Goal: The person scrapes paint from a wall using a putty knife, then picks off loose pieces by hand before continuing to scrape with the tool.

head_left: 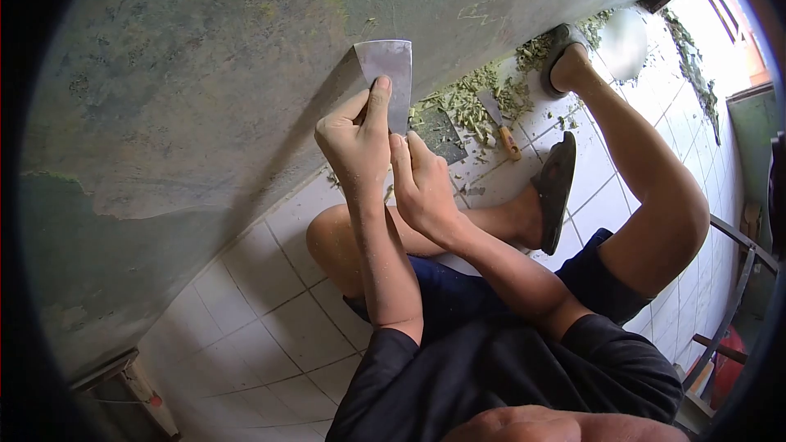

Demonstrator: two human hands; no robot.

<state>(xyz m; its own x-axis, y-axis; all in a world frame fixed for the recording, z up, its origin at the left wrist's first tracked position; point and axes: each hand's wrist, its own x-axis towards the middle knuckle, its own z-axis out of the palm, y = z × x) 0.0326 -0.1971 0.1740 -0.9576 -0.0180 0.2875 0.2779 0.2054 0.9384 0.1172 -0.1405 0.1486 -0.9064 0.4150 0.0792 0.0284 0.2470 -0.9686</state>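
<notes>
A wide metal scraper (391, 69) is held up beside the wall, its broad edge toward the top. My left hand (360, 143) is closed on it, thumb laid on the face of the blade and fingers curled at its side. Just below, my right hand (426, 192) is closed around the narrow lower end, thumb and fingertips together. Both hands hide the handle. A gap between the blade edge and the painted wall (205, 90) cannot be judged. On the floor beyond lies a smaller scraper (509, 143) with a wooden handle, among greenish paint flakes (475, 106).
A dark flat square (442, 137) lies on the white tiles (286, 344) near the flakes. My sandalled feet and bent legs are spread to the right. A whitish round thing (624, 42) stands farther back. Metal bars (729, 319) are at the right edge, a wooden frame (147, 393) at lower left.
</notes>
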